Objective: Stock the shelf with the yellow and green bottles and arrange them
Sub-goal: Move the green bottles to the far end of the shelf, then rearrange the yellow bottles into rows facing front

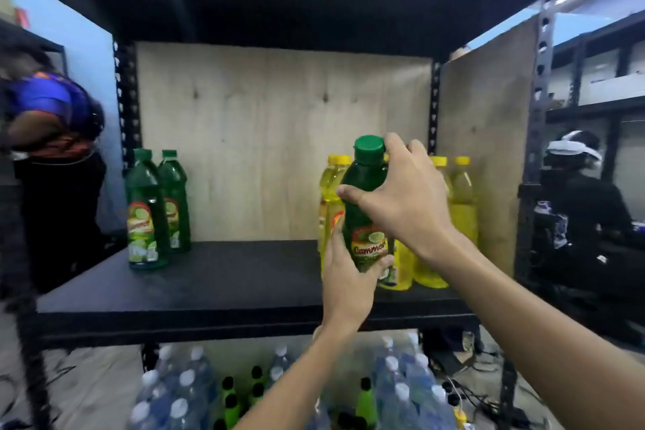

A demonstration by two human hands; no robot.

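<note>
1. Stock room bay: black metal shelf [227, 284] with a plywood back panel [279, 136] and a plywood side on the right.
2. Green bottle [364, 199], green cap, upright, over the right front part of the shelf. Its base is hidden, so I cannot tell whether it touches the shelf.
3. Left hand [345, 276]: grip wrapped round the bottle's lower body, with the thumb across the label.
4. Right hand [405, 199]: grip curled over the bottle's shoulder, fingertips by the cap, thumb stretched left.
5. Yellow bottles [462, 206]: an upright cluster at the right end, just behind the held bottle.
6. Two green bottles [150, 216]: upright and side by side at the left end, well apart from the yellow ones.
7. Below the shelf: water bottles [394, 384] with white caps, and small lime bottles [230, 403] with black caps between them.
8. Either side: one person on the left [52, 157] and another on the right [576, 199].
</note>
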